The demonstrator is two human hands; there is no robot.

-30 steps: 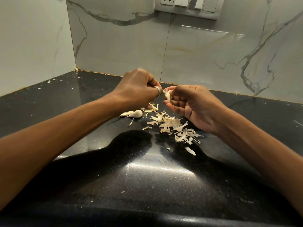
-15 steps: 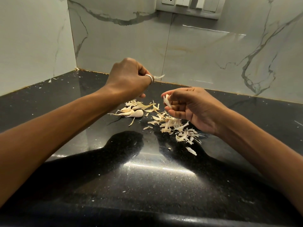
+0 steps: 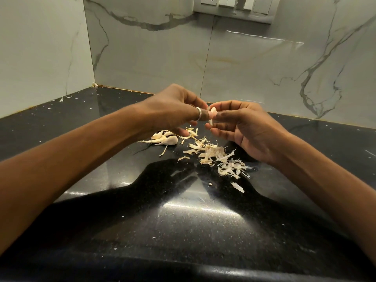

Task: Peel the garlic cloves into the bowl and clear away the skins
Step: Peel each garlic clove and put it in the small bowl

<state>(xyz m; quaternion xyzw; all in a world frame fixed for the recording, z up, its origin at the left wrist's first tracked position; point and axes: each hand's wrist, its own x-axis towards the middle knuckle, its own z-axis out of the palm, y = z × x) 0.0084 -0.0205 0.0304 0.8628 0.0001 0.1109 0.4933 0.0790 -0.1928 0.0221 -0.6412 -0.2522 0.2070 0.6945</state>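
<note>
Across the view, a glossy black counter (image 3: 183,231) against a marble wall (image 3: 244,64). Above the stone, left hand (image 3: 173,112) and right hand (image 3: 248,127) drawn together, fingers curled, tips meeting. Beneath them, a loose scatter of skins (image 3: 215,157) on the counter; just beside it to the left, a few spare cloves (image 3: 169,140) lying in their husks. Smallest, one garlic clove (image 3: 211,117) held off the surface, pinched by right thumb and fingers, nipped at its upper end by the left. No bowl in view. Appears mid-peel, clearing not yet begun. Calls next for a nail under the remaining husk, a pull, then a drop into the bowl.
</note>
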